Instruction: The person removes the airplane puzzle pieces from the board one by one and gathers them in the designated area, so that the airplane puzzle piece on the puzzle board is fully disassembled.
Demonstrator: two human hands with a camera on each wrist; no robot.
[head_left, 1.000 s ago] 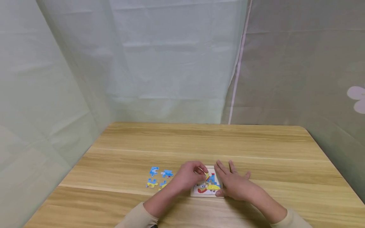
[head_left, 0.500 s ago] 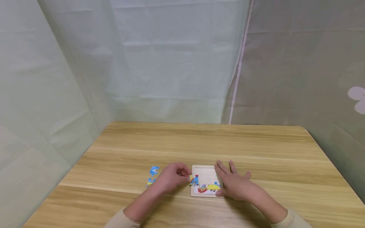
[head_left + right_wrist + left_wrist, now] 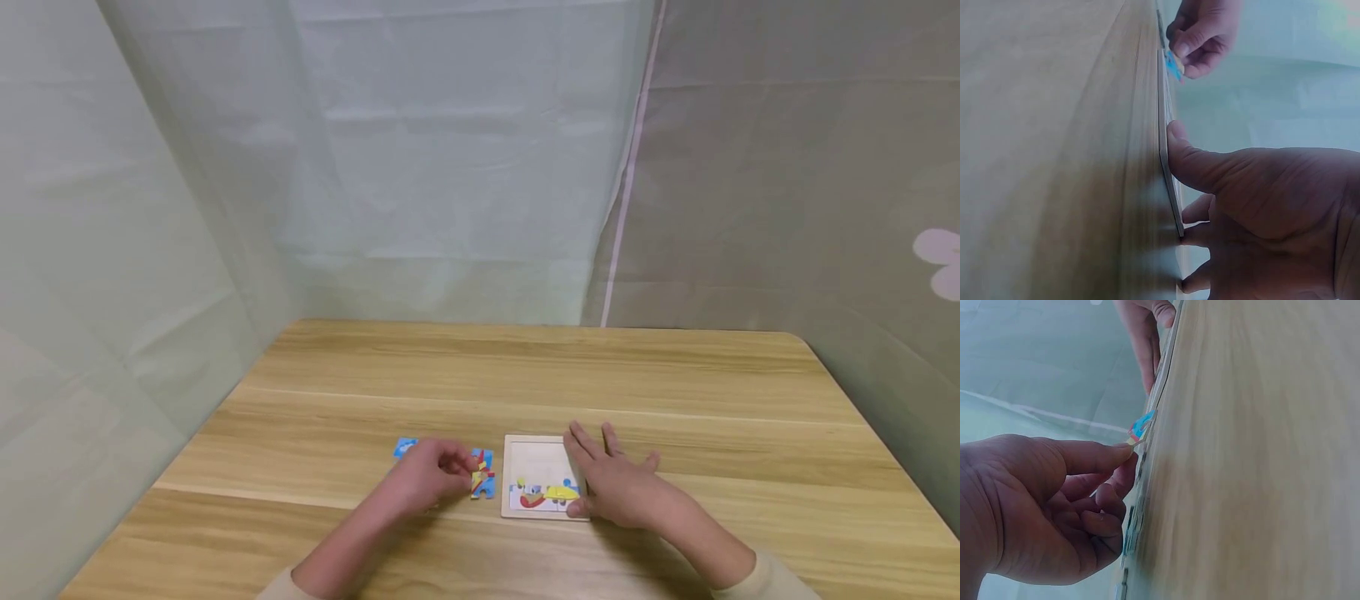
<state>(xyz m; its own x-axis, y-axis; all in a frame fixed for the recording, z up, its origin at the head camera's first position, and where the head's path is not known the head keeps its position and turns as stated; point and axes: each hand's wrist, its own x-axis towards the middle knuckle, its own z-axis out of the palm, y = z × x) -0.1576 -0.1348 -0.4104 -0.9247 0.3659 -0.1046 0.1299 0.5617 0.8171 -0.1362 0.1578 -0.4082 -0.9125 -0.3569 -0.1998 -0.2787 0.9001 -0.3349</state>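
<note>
A blue, red and yellow puzzle section (image 3: 483,477) sits at lower centre of the head view, long axis up and down the frame, a notched edge downward; the left hand (image 3: 429,477) pinches it between its fingers. Rightward, a shallow tray (image 3: 507,467) bears joined pieces (image 3: 543,497); the right hand (image 3: 618,490), fingers spread, rests at its right rim. A blue piece (image 3: 406,446) lies leftward on the desk (image 3: 675,375).

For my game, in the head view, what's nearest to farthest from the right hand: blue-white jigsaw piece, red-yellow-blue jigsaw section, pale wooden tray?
1. Wooden tray, touching right hand.
2. Jigsaw section, by left hand.
3. Blue-white piece, farthest left.
</note>
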